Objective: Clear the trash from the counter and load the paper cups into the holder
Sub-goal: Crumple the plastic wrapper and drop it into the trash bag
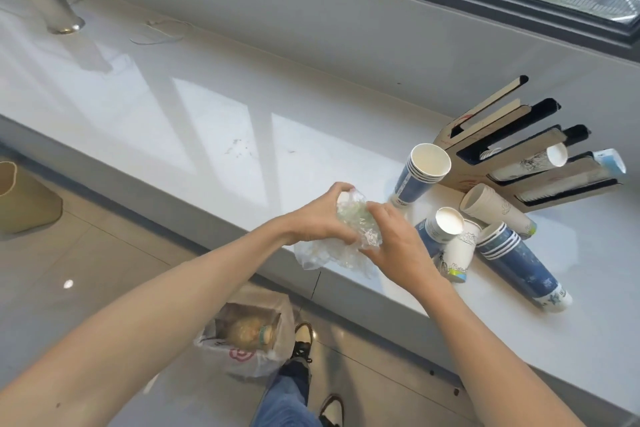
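Bag (247, 343) on floor, lower centre, holds trash and bears a red mark, unreadable. Above it, at counter (194, 121) edge, left hand (317, 215) & right hand (394, 239) both closed round clear plastic wrap (349, 229), so drop looks straight down, slightly frame-left. Cups (512, 253) lie just right of right hand, mostly tipped; holder (530, 156) beyond, right. Cup print illegible.

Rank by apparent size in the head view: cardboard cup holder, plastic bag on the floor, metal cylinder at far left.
1. cardboard cup holder
2. plastic bag on the floor
3. metal cylinder, though it stands farthest away, so true size is unsure.
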